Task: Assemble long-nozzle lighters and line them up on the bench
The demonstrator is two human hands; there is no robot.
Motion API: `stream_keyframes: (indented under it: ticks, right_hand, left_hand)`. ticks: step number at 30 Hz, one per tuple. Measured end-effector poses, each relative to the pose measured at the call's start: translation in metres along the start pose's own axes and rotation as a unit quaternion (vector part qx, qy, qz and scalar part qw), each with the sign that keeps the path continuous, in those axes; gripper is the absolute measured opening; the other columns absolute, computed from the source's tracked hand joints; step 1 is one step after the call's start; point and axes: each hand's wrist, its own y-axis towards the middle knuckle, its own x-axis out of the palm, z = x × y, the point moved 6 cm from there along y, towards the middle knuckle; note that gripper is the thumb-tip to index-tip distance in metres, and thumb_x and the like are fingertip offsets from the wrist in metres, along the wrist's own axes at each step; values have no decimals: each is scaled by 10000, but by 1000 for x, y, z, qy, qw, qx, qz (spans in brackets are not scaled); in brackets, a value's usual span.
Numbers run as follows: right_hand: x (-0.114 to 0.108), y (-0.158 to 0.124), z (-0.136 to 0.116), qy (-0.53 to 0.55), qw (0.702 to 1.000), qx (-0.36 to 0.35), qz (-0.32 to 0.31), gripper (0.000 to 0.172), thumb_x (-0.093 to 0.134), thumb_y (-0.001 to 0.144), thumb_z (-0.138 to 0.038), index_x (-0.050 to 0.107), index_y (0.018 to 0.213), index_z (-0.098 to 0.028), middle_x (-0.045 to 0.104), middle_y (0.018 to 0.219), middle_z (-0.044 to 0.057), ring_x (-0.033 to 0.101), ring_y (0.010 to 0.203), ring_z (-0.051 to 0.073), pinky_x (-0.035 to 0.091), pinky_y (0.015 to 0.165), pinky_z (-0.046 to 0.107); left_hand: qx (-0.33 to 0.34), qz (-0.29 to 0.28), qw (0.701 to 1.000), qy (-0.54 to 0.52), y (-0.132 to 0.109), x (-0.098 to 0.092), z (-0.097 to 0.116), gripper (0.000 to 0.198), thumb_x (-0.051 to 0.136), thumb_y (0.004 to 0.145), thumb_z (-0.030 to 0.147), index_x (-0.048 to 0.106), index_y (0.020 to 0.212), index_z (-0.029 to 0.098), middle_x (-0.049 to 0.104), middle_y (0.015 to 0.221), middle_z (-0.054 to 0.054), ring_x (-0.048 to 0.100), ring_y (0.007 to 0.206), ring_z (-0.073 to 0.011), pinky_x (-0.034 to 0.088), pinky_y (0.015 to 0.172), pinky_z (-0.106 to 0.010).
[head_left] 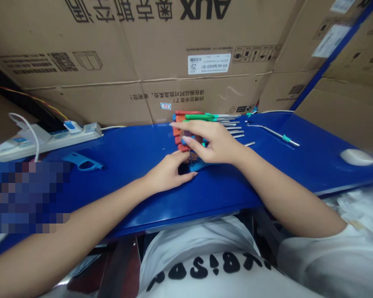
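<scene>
My right hand (pixel 209 140) is closed around the handle of an upright screwdriver (pixel 190 156), whose thin shaft points down. The tip meets a blue part (pixel 193 167) lying on the table. My left hand (pixel 170 171) grips that blue part from the left, thumb at its near side. Just behind my hands, several tools with red handles (pixel 183 147) lie in a row, their metal shafts pointing right. A green-handled tool (pixel 199 117) rests at the back of the row. My fingers hide some of the handles.
On the blue table (pixel 136 215), a blue plastic piece (pixel 85 162) and a white power strip (pixel 46 142) are at left. A thin tool (pixel 279 134) and a white mouse-like object (pixel 357 157) lie at right. Cardboard (pixel 112 45) stands behind.
</scene>
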Motion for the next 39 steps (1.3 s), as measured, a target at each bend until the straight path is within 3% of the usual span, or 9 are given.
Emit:
stream_keyframes:
  ticks: [3,8,12,15,19,24,30,35,39]
  right_hand:
    - [3,0,2,57,998,20,-12,371,464,1018,-261,592,1356,-179,752,1103,54,683,775,129,551,756,275]
    - [-4,1,0,0,1000,-7,20,274,677,928,-436,710,971,-167,753,859,37,661,724,154,517,712,278]
    - [-2,1,-4,49,998,-26,-34,344,421,1044,-266,642,1297,-192,751,1151,58,703,918,155,540,840,302]
    - [1,0,0,64,997,1,-36,394,448,1040,-272,573,1409,-213,764,1107,30,703,823,127,554,789,278]
    - [-3,-1,1,-3,1000,-3,19,361,663,946,-412,712,1218,-180,792,1030,55,723,817,162,555,780,277]
    - [-4,0,-5,33,999,-28,22,330,443,1042,-255,686,1247,-169,787,1081,53,736,881,151,557,849,292]
    - [-7,2,-6,-37,998,-38,37,292,589,994,-385,744,870,-171,782,849,35,714,761,152,534,727,263]
    - [-2,0,-5,-3,999,-46,-19,391,395,1036,-201,608,1359,-142,736,1235,95,705,1075,186,538,942,336]
    - [-1,-1,0,-3,1000,-26,-5,357,542,1009,-301,652,1317,-158,769,1155,77,729,924,169,551,865,296]
  left_hand:
    - [-1,1,1000,5,0,0,-1,262,725,865,275,636,1091,178,710,987,-45,677,883,-204,553,815,-321]
    - [3,3,1000,5,0,-1,0,272,727,865,273,630,1102,182,702,1008,-50,677,912,-204,558,851,-329]
    - [-3,2,1000,3,0,-1,0,229,728,863,283,627,1041,180,707,997,-51,678,901,-205,562,842,-336]
    - [-7,3,1000,4,0,-1,0,214,731,861,296,628,1006,178,705,975,-52,679,887,-207,563,833,-340]
    - [0,7,1000,0,1,-2,0,249,733,857,278,634,1061,175,702,995,-53,680,893,-203,562,834,-328]
    - [-6,0,1000,-4,1,-1,0,240,733,862,284,641,1057,179,713,989,-44,679,890,-198,557,830,-317]
    - [-8,-4,1000,-1,0,0,-1,274,732,866,286,634,1098,180,709,1053,-60,676,936,-202,556,871,-331]
    - [-6,-3,1000,-5,1,-1,0,239,737,859,276,633,1050,178,715,1012,-48,676,910,-199,553,849,-323]
    - [-7,1,1000,1,0,-1,-1,226,728,864,288,636,1041,180,706,986,-48,675,880,-200,557,832,-329]
